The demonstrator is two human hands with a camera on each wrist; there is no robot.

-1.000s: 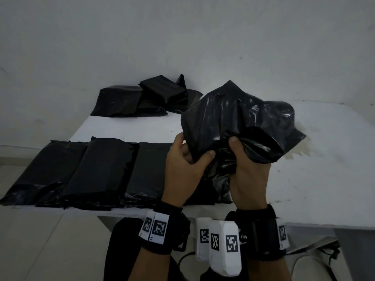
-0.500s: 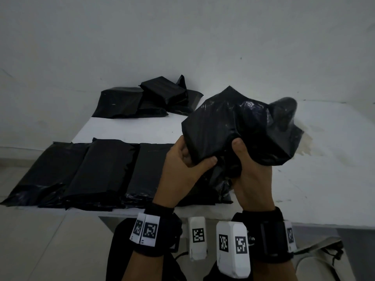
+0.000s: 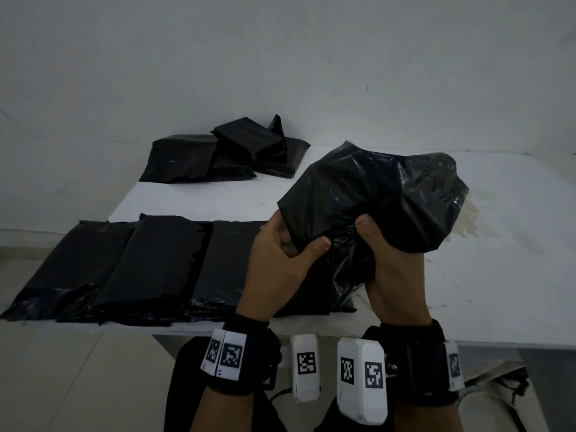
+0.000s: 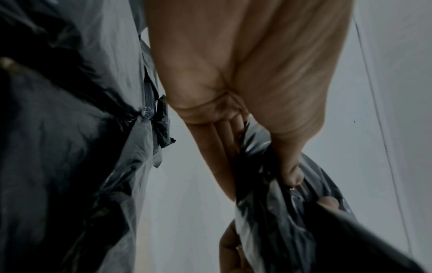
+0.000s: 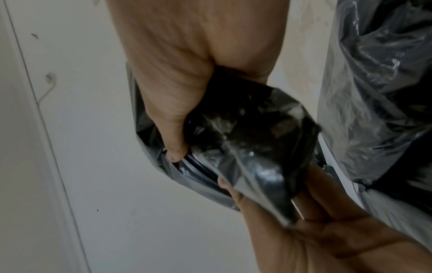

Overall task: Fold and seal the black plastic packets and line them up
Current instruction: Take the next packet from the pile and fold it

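Between the earlier head views and this one you had turned the packet (image 3: 377,198) a little clockwise and lowered its bulged far end, while your thumbs crept along the gathered film. Both hands stayed on it, up off the table (image 3: 467,275) and above the near edge.

Your left hand (image 3: 277,260) gripped the near left corner, thumb pressed across the front and fingers curled behind. Your right hand (image 3: 392,269) was closed round the bunched neck from below, thumb on top. The right wrist view showed that thumb dug into a crease with glossy film wrapped over the palm; the left wrist view showed your left thumb pinning a twisted tail of plastic.

You were holding something that looked light and soft: thin film, puffed with air or loose filling, wrinkling wherever a finger pressed. I judged it slick and easily torn, so a pinch on a single layer would likely slide or stretch. Better purchase was where the film was doubled, at the gathered neck and along a folded edge, with the flat of the thumb rather than the nail.

Finished packets (image 3: 156,269) lay side by side in a row along the near left of the table, edges touching or overlapping. A loose pile (image 3: 218,157) sat well apart at the far side, by the wall.
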